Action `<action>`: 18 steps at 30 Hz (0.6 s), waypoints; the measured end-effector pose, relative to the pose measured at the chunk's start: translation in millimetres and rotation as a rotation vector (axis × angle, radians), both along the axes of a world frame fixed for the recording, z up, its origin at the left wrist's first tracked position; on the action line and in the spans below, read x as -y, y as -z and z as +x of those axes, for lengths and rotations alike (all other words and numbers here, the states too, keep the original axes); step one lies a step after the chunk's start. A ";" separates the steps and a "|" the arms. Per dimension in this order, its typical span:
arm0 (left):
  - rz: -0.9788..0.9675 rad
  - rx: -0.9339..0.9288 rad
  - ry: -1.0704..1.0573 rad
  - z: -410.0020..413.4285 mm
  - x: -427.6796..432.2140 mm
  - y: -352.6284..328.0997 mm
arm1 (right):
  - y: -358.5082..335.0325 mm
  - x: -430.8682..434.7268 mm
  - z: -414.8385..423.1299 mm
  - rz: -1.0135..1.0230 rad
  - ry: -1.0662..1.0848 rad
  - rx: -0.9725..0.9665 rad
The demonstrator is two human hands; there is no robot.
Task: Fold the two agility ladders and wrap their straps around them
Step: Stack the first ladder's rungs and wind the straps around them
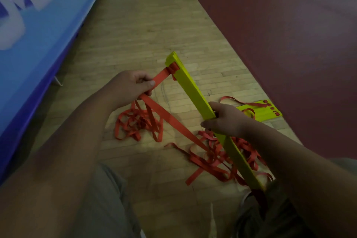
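A stack of yellow ladder rungs (pixel 193 89) slants from upper left to lower right above the floor. My right hand (pixel 225 120) grips this stack around its middle. My left hand (pixel 129 85) pinches a red strap (pixel 161 78) that runs taut to the stack's far end, where it is looped around the rungs. More red strap (pixel 139 121) hangs from my left hand and lies in loose tangles on the floor beneath. A second ladder (pixel 260 111), yellow rungs with red strap, lies flat on the floor to the right of my right hand.
The floor is light wooden boards (pixel 146 31). A blue banner with white lettering (pixel 38 17) runs along the left. A dark red floor area (pixel 280 35) fills the upper right. My knees in grey trousers show at the bottom.
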State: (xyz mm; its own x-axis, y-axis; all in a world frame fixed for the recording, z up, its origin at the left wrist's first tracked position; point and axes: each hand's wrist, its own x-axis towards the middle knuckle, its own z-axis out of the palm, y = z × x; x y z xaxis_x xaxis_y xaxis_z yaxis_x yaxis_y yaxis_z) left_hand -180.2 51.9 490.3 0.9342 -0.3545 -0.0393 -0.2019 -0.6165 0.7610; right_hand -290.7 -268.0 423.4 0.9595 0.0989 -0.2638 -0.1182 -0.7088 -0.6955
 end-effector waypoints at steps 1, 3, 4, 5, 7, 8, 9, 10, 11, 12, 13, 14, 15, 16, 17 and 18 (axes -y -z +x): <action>-0.018 0.004 -0.001 -0.5 0.7 -1.0 | 2.0 -0.7 0.2 -0.031 0.002 0.015; -0.070 0.007 -0.011 -1.7 2.9 -3.1 | 6.0 -2.9 2.4 -0.107 0.000 0.030; -0.104 0.002 -0.021 -2.6 4.6 -3.7 | 7.7 -4.3 3.8 -0.135 0.003 0.029; -0.139 -0.005 -0.030 -3.6 6.6 -4.5 | 9.1 -5.9 4.9 -0.144 0.004 0.023; -0.187 -0.017 -0.051 -5.0 10.0 -6.2 | 10.5 -9.4 5.7 -0.132 -0.002 0.007; -0.203 -0.022 -0.060 -5.3 11.4 -6.9 | 10.2 -11.2 5.2 -0.121 -0.006 -0.005; -0.217 -0.027 -0.068 -5.0 12.4 -7.4 | 10.2 -12.7 4.6 -0.113 -0.013 -0.021; -0.231 -0.031 -0.079 -4.1 13.0 -7.5 | 8.9 -14.6 3.9 -0.114 -0.025 -0.037; -0.244 -0.035 -0.092 -3.1 13.5 -7.6 | 8.0 -15.8 3.3 -0.119 -0.045 -0.052; -0.256 -0.037 -0.102 -2.1 13.7 -7.3 | 6.7 -17.6 2.8 -0.121 -0.067 -0.070; -0.266 -0.040 -0.109 -1.0 13.8 -6.6 | 6.2 -18.9 2.3 -0.113 -0.089 -0.094; -0.274 -0.043 -0.116 0.3 13.6 -5.8 | 5.1 -20.3 1.3 -0.097 -0.109 -0.121; -0.278 -0.046 -0.123 1.5 13.2 -4.9 | 4.7 -21.4 0.6 -0.078 -0.125 -0.145; -0.282 -0.050 -0.126 2.6 12.6 -4.5 | 3.4 -22.7 -0.5 -0.058 -0.140 -0.164; -0.289 -0.056 -0.127 3.7 11.8 -4.2 | 3.1 -23.1 -1.2 -0.046 -0.157 -0.174; -0.300 -0.065 -0.129 4.5 11.3 -4.0 | 2.4 -23.7 -1.8 -0.044 -0.178 -0.174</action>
